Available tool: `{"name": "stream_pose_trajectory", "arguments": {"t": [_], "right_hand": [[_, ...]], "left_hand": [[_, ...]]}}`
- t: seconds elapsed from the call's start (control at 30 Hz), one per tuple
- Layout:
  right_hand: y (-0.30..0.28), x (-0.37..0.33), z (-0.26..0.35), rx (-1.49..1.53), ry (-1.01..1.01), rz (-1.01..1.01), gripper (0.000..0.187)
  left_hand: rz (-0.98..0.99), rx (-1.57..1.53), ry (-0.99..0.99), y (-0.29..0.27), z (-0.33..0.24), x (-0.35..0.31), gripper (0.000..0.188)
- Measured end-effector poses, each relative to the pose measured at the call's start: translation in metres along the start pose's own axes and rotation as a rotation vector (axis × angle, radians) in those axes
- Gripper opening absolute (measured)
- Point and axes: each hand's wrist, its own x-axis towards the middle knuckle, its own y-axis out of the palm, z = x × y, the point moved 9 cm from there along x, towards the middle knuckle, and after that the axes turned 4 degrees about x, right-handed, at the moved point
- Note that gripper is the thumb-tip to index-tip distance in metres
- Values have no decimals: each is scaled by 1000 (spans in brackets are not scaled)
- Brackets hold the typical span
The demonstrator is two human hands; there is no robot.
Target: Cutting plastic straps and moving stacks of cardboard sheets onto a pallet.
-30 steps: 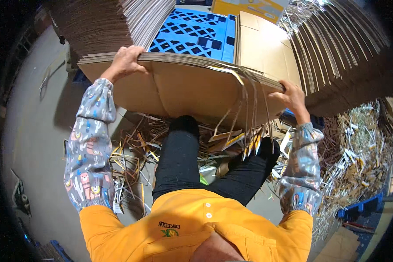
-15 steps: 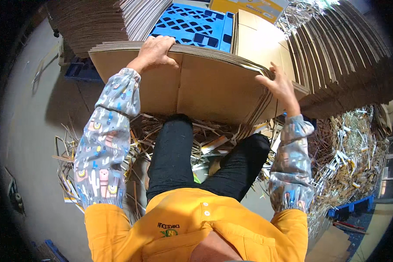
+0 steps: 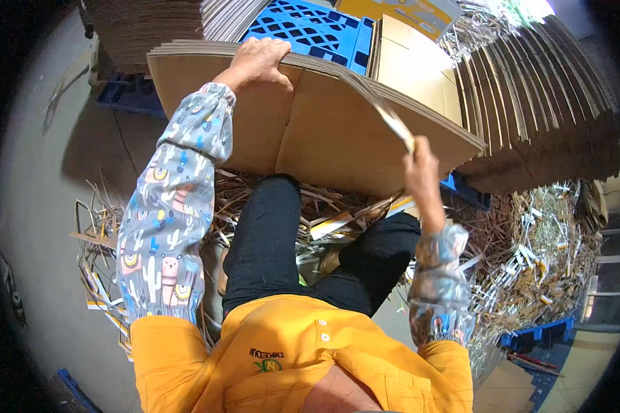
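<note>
A bundle of brown cardboard sheets (image 3: 351,134) stands on edge before my knees, its long top edge bowed. My left hand (image 3: 258,63) is closed over that edge, fingers on the far side and thumb on the near face. In a closed fist, my right hand (image 3: 422,172) grips the end of some thin cardboard strips (image 3: 387,115), at the right in front of the bundle. The strips, blurred by motion, slant up to the bundle's top edge near its middle. How many strips there are I cannot tell.
Behind the bundle lies a blue plastic pallet (image 3: 303,31). Tall cardboard stacks stand at the far left (image 3: 141,31) and right (image 3: 537,103), with a yellow printed box (image 3: 403,14) at the back. Cut strips cover the floor around my legs and heap up at the right (image 3: 530,255).
My right hand has closed on the strips and pulled them down and toward me, away from the bundle's right part. My left hand and the bundle's top edge have shifted slightly up.
</note>
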Motion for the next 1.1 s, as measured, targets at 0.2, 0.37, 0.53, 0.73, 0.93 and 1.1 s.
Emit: {"name": "stream_pose_trajectory", "arguments": {"t": [0.2,0.37,0.53,0.73,0.93,1.1], "right_hand": [[67,-54,86,90,-242,436,34],[-21,30,127,-41,-441,-223,58],[78,108,132,-298,-500,73,81],[104,141,120,-314,-238,302,70],[93,108,135,-359,-226,68,63],[88,122,125,-356,-325,49,62]], "left_hand": [[-31,9,34,3,-5,1,63],[-49,5,42,-6,-6,-6,64],[-26,16,109,-5,-9,0,64],[-133,-35,-95,-3,27,-11,67],[-361,-74,5,-7,46,-9,67],[-301,-64,-34,-1,38,-11,66]]}}
